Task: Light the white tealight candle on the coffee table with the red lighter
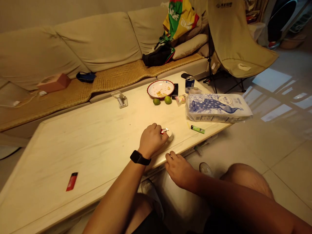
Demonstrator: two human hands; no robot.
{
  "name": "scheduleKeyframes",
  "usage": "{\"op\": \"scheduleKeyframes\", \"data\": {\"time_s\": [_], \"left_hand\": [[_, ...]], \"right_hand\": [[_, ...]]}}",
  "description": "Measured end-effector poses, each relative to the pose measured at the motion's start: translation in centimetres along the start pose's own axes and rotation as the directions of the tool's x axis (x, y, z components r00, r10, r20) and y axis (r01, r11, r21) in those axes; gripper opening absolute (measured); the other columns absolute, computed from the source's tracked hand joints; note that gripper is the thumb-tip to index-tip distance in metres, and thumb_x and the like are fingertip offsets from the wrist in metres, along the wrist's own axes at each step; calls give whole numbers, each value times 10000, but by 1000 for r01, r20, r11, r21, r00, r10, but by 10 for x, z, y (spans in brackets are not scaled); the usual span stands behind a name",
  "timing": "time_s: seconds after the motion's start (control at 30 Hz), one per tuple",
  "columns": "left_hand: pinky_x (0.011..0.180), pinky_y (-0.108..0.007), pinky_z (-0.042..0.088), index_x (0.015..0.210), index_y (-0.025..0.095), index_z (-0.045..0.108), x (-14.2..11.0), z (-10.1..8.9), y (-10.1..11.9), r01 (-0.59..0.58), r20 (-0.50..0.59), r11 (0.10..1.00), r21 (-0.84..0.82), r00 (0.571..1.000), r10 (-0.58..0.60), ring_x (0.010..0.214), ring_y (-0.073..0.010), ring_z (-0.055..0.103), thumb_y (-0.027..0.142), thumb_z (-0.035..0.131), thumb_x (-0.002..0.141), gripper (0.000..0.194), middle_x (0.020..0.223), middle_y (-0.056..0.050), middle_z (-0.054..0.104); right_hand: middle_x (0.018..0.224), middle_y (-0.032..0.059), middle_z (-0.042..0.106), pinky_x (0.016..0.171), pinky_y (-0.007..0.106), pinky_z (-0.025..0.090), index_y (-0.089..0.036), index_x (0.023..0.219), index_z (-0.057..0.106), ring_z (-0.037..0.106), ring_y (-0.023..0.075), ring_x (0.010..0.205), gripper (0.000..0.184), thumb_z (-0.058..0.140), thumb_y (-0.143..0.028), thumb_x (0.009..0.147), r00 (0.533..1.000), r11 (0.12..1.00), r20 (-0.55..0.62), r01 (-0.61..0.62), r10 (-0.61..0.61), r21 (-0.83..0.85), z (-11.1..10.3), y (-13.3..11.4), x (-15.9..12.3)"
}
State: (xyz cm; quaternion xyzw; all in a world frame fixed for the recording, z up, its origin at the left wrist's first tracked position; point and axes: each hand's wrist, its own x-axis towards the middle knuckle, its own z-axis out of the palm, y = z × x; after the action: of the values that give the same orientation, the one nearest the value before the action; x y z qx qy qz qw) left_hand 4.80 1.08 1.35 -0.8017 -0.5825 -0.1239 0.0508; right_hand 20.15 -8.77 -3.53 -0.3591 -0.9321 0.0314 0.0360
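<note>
My left hand [154, 138], with a black watch [139, 158] on its wrist, is closed on a red lighter [163, 131] whose metal top shows beyond the fingers. Right beside that hand, partly hidden by it, a small round white object [171, 135] stands on the table; its kind is unclear. My right hand [179, 170] is at the table's near edge with its fingers curled in, so I cannot see whether anything is inside. A green lighter [198, 129] lies to the right, and a second red lighter [71, 181] lies at the left of the table.
On the pale table [97, 139] are a red-rimmed plate [161, 89] with food scraps, two green limes [168, 99], a can [189, 81], a large tissue pack [218, 107] and a white holder [119, 99]. Behind are a sofa [97, 42] and a folding chair [236, 42].
</note>
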Motion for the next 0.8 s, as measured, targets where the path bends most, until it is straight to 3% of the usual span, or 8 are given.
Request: {"op": "scheduleKeyframes", "data": {"time_s": [0.37, 0.8], "left_hand": [[710, -348, 415, 786, 206, 547, -4, -2, -3, 28, -50, 998, -59, 998, -31, 770, -204, 534, 442, 463, 924, 286, 815, -67, 579], [692, -339, 413, 775, 218, 532, -21, -6, -34, 92, -106, 993, -70, 989, -99, 756, -202, 538, 475, 479, 915, 297, 790, -50, 568]], "right_hand": [[1027, 156, 551, 727, 387, 440, -120, 927, 651, 457, 282, 986, 127, 554, -194, 892, 1000, 1000, 10, 2, -1, -2, 2, 0, 0], [1018, 156, 554, 730, 386, 445, -124, 910, 654, 459, 287, 989, 122, 547, -174, 881, 1000, 1000, 8, -5, 5, -6, 0, -1, 1]]}}
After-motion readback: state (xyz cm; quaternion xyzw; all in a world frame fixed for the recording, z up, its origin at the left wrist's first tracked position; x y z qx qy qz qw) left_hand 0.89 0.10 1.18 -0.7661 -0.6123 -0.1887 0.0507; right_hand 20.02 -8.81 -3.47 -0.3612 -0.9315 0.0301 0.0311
